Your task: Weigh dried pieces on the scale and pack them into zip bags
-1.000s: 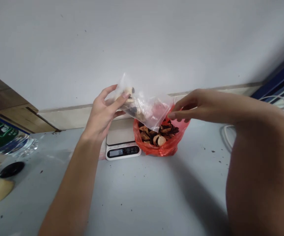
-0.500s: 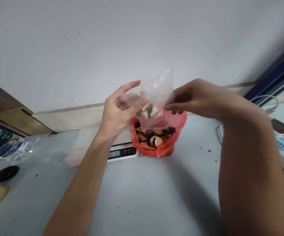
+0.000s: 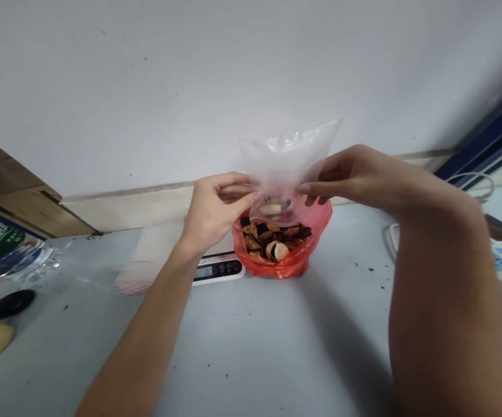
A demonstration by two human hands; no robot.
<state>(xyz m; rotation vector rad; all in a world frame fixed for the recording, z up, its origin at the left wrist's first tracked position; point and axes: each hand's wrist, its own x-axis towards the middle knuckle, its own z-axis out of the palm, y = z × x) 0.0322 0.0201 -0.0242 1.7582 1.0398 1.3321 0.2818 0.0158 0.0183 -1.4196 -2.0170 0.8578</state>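
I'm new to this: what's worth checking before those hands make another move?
1. Clear bag held on both sides: ok, left hand and right hand each pinch it.
2. Pieces inside it lying low: ok.
3. Clear bag sealed: cannot tell.
4. Scale showing zero: ok, its display appears to read 0.0.
5. Scale fully in view: not ok, the left hand and arm hide part.
6. Red bag open: ok, brown pieces show.

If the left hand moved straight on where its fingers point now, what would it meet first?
The clear plastic bag, which the left hand is touching; beyond it, probably the right hand, though depth is hard to judge.
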